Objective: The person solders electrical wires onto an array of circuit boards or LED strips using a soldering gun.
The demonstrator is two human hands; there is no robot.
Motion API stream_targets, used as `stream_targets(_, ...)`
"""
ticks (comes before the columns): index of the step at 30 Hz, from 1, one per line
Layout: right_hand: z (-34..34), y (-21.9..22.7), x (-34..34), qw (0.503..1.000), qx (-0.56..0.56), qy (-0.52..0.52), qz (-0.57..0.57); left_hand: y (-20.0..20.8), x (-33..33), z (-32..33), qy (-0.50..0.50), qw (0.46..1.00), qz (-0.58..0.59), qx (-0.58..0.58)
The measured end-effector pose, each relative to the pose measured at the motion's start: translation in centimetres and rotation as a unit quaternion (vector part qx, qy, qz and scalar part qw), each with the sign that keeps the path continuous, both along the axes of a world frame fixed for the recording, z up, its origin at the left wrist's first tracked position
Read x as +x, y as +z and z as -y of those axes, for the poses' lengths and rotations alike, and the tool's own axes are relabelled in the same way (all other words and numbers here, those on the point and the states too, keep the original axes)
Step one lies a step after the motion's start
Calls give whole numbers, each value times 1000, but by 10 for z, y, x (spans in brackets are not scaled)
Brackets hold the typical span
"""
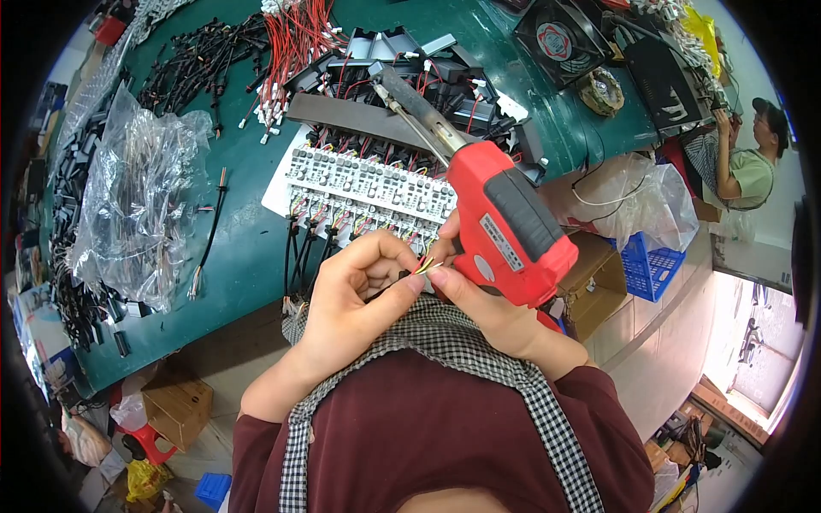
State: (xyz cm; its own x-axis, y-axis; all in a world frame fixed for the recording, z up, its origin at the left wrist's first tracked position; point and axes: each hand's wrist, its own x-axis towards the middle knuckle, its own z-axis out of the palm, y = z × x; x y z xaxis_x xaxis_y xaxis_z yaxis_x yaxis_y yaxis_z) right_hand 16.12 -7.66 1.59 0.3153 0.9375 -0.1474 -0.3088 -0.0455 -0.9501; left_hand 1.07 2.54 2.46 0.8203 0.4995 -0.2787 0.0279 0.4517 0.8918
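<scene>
My left hand (363, 286) is closed, pinching the stripped ends of thin coloured wires (422, 266) between thumb and finger, close to my chest. My right hand (496, 318) grips a red and black soldering gun (500, 218); its grip is mostly hidden behind the gun's body. The right thumb also presses at the wire ends beside the left thumb. The gun's metal tip points away, over a white panel of small circuit boards (363, 181). Coloured leads and black cables (295, 252) hang from the panel's near edge. A dark grey bar (359, 118) lies across its far side.
On the green table (248, 184) are a plastic bag of cables (137, 205), a loose black cable (216, 231), red wires (299, 47) and grey housings. A fan (560, 43) and solder coil (601, 92) stand far right. Another person (753, 162) is at right.
</scene>
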Motion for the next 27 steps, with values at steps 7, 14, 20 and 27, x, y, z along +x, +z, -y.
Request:
stream_targets(7, -3, 13, -1, 997, 14, 58, 41, 37, -27, -2, 51, 905, -36, 421)
stream_targets(14, 1, 24, 23, 991, -51, 35, 121, -2, -41, -50, 231, 611, -120, 748)
stream_targets(20, -11, 39, 29, 978, -52, 123, 157, -29, -44, -76, 206, 572, -146, 780)
stream_targets(27, -19, 13, 19, 986, -137, 89, 17, -50, -47, -88, 173, 555, -169, 796)
